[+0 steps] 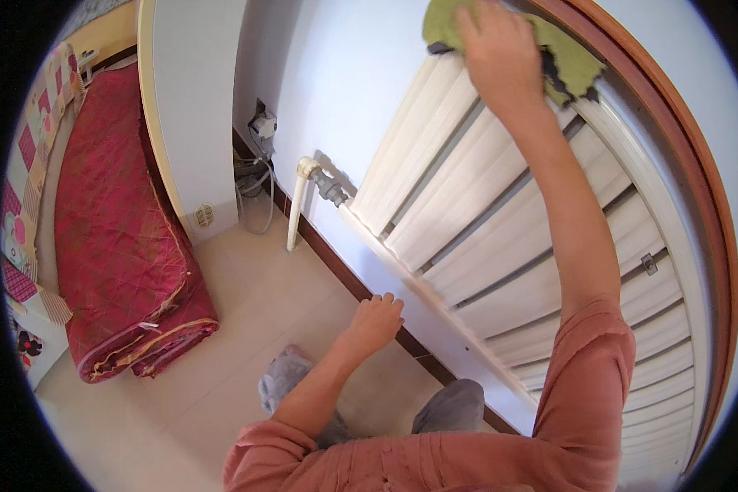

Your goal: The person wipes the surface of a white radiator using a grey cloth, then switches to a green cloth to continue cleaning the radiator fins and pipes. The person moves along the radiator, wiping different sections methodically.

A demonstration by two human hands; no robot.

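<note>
My right hand (503, 52) is stretched far forward, pressing a green cloth (569, 55) with dark patches on the top end of a white panel radiator (467, 197). The cloth drapes over the radiator's upper rail, below a brown wooden ledge (676, 86). My left hand (376, 323) hangs lower down, in front of the wall beneath the radiator, fingers loosely curled and holding nothing. At the radiator's near lower corner a grey valve (329, 186) joins a white pipe (295, 212) that drops to the floor.
Left of me lies a folded dark red quilt (117, 203), beside a bed with a patchwork cover (34, 166). A white partition (190, 111) carries a wall socket (203, 214). Loose cables (255, 178) lie in the corner behind it. Tiled floor (246, 295) runs under my grey slippers.
</note>
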